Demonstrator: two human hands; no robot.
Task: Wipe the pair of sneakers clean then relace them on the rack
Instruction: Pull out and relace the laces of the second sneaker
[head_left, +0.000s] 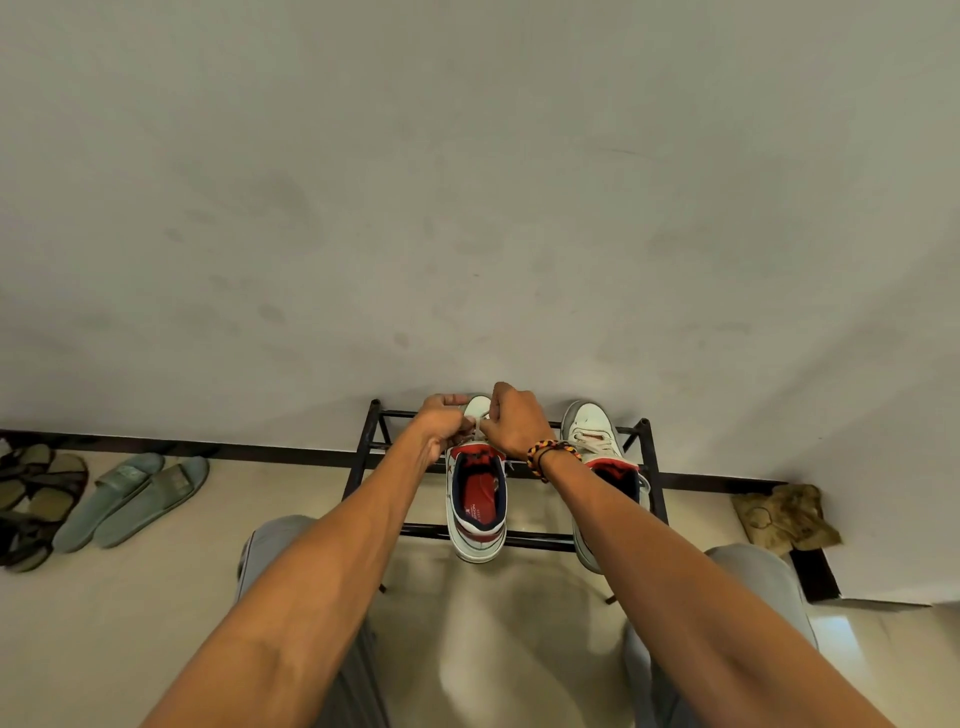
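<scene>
Two white sneakers with red and navy collars stand side by side on a low black metal rack against the wall, toes toward the wall. Over the forefoot of the left sneaker my left hand and my right hand are close together, each pinching a white lace between curled fingers. My right wrist carries a braided red, yellow and black band. The right sneaker has its laces threaded and lies partly behind my right forearm.
Green slides and dark sandals lie on the floor at the left by the wall. A crumpled brownish cloth lies on the floor at the right. My knees in grey trousers frame the tiled floor below the rack.
</scene>
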